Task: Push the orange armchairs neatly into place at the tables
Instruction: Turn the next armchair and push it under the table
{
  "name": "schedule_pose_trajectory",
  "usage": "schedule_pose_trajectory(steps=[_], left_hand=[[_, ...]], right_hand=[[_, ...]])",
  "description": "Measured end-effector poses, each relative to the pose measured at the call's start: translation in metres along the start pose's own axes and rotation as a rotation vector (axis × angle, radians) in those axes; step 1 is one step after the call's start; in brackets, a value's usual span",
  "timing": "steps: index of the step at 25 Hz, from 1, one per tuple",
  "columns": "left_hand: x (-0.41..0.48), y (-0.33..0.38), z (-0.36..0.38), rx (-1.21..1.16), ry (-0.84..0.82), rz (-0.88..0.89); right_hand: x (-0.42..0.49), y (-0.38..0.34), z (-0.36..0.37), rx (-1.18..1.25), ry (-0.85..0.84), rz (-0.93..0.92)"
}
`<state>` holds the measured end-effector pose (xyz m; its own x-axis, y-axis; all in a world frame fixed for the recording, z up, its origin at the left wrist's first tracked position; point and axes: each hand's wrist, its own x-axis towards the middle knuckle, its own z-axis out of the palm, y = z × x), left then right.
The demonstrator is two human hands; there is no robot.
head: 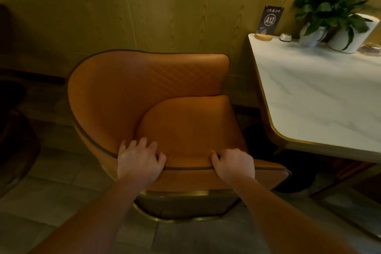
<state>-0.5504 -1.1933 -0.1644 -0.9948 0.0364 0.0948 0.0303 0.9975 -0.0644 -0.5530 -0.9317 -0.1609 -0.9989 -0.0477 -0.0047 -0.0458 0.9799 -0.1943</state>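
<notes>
both hands on the near armrest rim of the orange armchair (165, 97), left hand (140, 161) fingers curled over the edge, right hand (234, 163) gripping it too, white marble table (319, 93) just right of it

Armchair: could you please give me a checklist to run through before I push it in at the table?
1. Left hand grips the armchair rim: ok.
2. Right hand grips the same rim: ok.
3. Seat opening faces the table: ok.
4. Armchair tucked in at the table: not ok, it stands beside it with a gap.
5. Floor between armchair and table free of obstacles: cannot tell, too dark there.
6. Sign and plants well back from the table's near edge: ok, they stand by the wall.
</notes>
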Motion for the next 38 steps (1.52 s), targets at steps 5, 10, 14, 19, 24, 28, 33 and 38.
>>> schedule_pose_trajectory(steps=[5, 10, 14, 19, 24, 28, 33, 38], left_hand=[[0.052, -0.017, 0.005, -0.008, -0.01, 0.025], [0.103, -0.029, 0.012, -0.007, 0.009, 0.059], [0.139, -0.033, 0.016, 0.002, 0.007, 0.093], [0.164, -0.033, 0.019, 0.008, 0.016, 0.089], [0.181, -0.034, 0.021, -0.015, 0.037, 0.092], [0.191, -0.035, 0.022, -0.029, 0.039, 0.086], [0.202, -0.035, 0.021, -0.029, 0.022, 0.076], [0.213, -0.036, 0.021, -0.032, -0.009, 0.079]], right_hand=[[0.044, -0.016, 0.001, 0.018, 0.0, 0.039], [0.09, -0.024, 0.003, 0.043, 0.015, 0.07], [0.122, -0.024, 0.002, 0.032, 0.021, 0.098], [0.147, -0.023, 0.006, 0.023, 0.042, 0.098], [0.164, -0.023, 0.008, -0.017, 0.05, 0.104], [0.174, -0.024, 0.01, -0.036, 0.082, 0.095], [0.187, -0.021, 0.016, -0.034, 0.135, 0.082], [0.199, -0.02, 0.018, -0.055, 0.162, 0.073]])
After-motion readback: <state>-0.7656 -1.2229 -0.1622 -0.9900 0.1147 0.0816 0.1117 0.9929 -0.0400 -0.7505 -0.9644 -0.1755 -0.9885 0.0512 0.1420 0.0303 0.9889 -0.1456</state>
